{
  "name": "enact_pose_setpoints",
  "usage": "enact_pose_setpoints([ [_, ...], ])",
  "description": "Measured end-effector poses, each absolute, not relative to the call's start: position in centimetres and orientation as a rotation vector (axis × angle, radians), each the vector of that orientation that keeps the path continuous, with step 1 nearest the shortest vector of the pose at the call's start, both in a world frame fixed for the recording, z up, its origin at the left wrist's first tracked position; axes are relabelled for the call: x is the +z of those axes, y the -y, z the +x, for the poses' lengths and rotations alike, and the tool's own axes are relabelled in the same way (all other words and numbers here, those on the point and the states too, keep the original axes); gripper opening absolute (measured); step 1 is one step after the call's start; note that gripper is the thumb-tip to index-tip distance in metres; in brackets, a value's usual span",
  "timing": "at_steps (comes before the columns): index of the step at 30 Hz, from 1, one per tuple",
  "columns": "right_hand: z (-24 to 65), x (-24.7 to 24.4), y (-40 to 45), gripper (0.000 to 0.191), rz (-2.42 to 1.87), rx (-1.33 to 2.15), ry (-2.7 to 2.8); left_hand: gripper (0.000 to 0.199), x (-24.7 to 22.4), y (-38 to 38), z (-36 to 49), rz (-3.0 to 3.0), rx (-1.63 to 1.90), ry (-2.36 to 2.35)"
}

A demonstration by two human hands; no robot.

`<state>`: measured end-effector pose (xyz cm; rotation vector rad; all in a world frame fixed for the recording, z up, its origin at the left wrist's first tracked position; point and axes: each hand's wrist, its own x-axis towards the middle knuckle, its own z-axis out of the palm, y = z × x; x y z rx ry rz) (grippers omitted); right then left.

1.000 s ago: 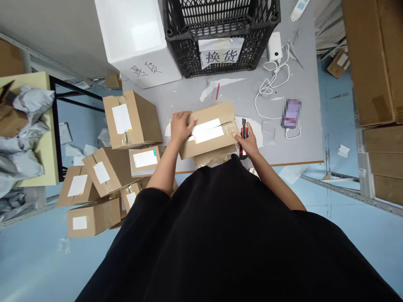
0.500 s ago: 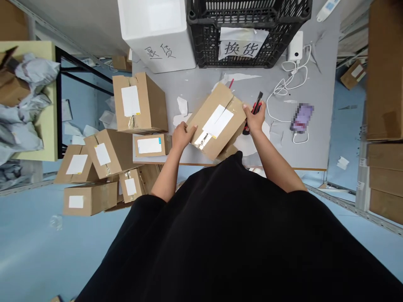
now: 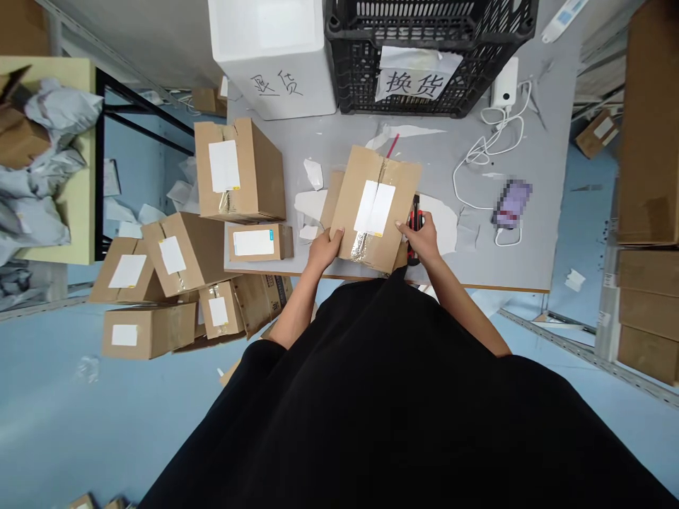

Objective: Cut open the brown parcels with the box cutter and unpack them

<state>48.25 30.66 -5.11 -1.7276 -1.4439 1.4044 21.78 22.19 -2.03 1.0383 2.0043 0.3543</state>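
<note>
A taped cardboard box (image 3: 399, 198) with a white label (image 3: 374, 206) is tilted at the front of the grey table. My left hand (image 3: 325, 249) grips its lower left corner, thumb on top. On the other side, my right hand (image 3: 423, 239) has its thumb against the box's right edge. Its fingers also hold a red-and-black box cutter (image 3: 415, 215), partly hidden by the hand and the box. Under the box lie white paper pieces (image 3: 440, 223) and more brown cardboard (image 3: 332, 198).
Left are a larger box (image 3: 225, 170), a small box (image 3: 259, 242) and several stacked boxes (image 3: 172, 256). Behind stand a white bin (image 3: 276, 85) and a black crate (image 3: 397, 102). Right lie a phone (image 3: 512, 203) and white cable (image 3: 480, 150). The table's front edge (image 3: 488, 288) is near me.
The box has turned to stand straighter in my view, its right side coming towards me. My right hand has come closer to my body with the box cutter, and the camera view has shifted slightly.
</note>
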Motion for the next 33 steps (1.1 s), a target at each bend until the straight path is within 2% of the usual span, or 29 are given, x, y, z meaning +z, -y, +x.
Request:
enact_pose_setpoints([
  [6, 47.8, -3.6, -38.1, 0.049, -1.583, 1.168, 1.941, 0.047, -2.3, -20.0, 26.0, 0.806, 0.396, -1.871],
  [12, 44.9, -2.6, -45.6, 0.046, -1.371, 1.138, 2.501, 0.046, -2.7, -19.6, 31.2, 0.493, 0.493, -1.485],
  [15, 42.6, -2.2, -47.4, 0.042, -1.282, 1.143, 2.629, 0.047, -3.5, -21.0, 34.7, 0.424, 0.527, -1.279],
  [19, 40.4, -1.8, -48.1, 0.042, -1.235, 1.169, 2.709, 0.052, -4.6, -22.9, 38.3, 0.494, 0.527, -1.245],
  [23, 41.7, -0.7, -47.5, 0.047, -1.265, 1.224, 2.557, 0.055, -3.1, -23.0, 37.3, 0.755, 0.403, -1.258],
  [26, 46.1, 0.7, -45.8, 0.046, -1.385, 1.281, 2.233, 0.045, -0.5, -23.2, 34.5, 1.220, 0.388, -1.312],
  [29, 52.5, 1.4, -42.8, 0.049, -1.526, 1.335, 1.825, 0.040, 1.6, -25.6, 32.3, 1.629, 0.515, -1.555],
  [33, 59.2, 0.3, -37.7, 0.050, -1.625, 1.578, 1.518, 0.053, 1.1, -31.3, 31.4, 2.015, 0.538, -1.655],
])
